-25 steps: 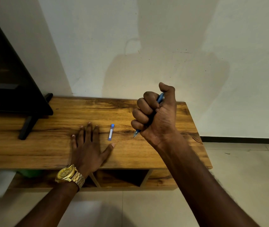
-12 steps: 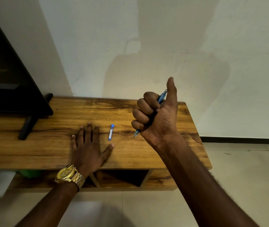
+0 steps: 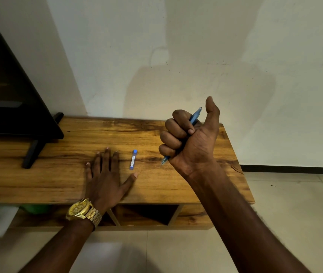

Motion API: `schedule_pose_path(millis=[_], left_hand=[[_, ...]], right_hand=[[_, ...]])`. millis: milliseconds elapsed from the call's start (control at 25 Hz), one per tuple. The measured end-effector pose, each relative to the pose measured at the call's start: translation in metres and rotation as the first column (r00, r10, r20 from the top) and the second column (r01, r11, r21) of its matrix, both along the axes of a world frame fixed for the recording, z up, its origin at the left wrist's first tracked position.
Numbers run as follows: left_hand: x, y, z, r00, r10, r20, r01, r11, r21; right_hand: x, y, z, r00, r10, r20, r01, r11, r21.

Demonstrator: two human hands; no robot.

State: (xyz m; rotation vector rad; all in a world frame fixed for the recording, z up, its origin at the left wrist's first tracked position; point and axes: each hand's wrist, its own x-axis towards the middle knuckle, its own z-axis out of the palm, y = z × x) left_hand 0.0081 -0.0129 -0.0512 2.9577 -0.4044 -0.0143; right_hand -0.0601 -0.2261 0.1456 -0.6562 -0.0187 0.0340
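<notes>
My right hand (image 3: 191,138) grips a blue mechanical pencil (image 3: 195,116) in its fist above the wooden TV stand (image 3: 68,180), tip pointing down and left, thumb raised straight beside the pencil's top end. My left hand (image 3: 105,174), with a gold watch on the wrist, rests flat on the stand with fingers spread. A small blue lead tube (image 3: 133,159) lies on the wood between the two hands, just right of the left fingers and untouched.
A black TV (image 3: 9,99) on its stand leg (image 3: 32,154) fills the left side. The stand ends at the right over pale floor tiles. Open compartments (image 3: 147,213) sit below the top. A white wall is behind.
My right thumb lifted off the pencil's top end and now stands straight up beside it. The left hand and the lead tube have not moved.
</notes>
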Motion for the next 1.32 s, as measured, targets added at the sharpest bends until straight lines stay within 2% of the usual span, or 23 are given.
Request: schedule_pose_path(millis=[1320], left_hand=[[-0.0018, -0.0025, 0.0061, 1.000, 0.002, -0.011, -0.002, 1.000, -0.001]], right_hand=[[0.0001, 0.0017, 0.0042, 0.999, 0.016, 0.052, -0.012, 0.997, -0.072]])
